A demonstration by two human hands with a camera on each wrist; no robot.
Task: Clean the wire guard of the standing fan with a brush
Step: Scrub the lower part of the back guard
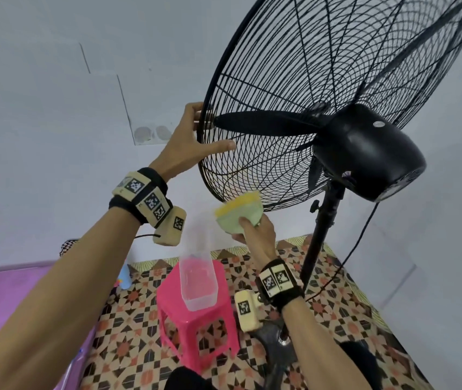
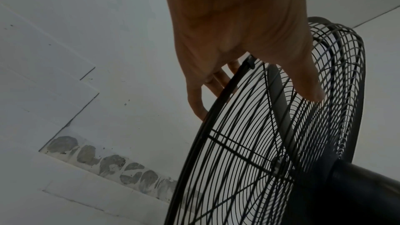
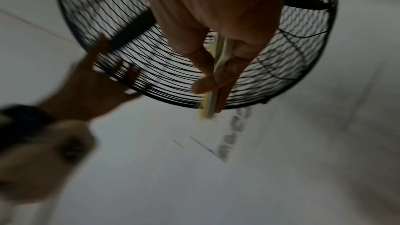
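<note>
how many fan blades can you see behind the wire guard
3. One blade points left toward the left hand; a second hangs by the motor housing; a third angles up. Others may be hidden.

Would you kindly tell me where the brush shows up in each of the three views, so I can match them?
Head: the brush sits low centre, held by the right hand just under the wire guard.
Left wrist: not in view.
Right wrist: centre, seen edge-on between the fingers, its tip at the guard's lower rim.
Shared landmark: the black wire guard.
</note>
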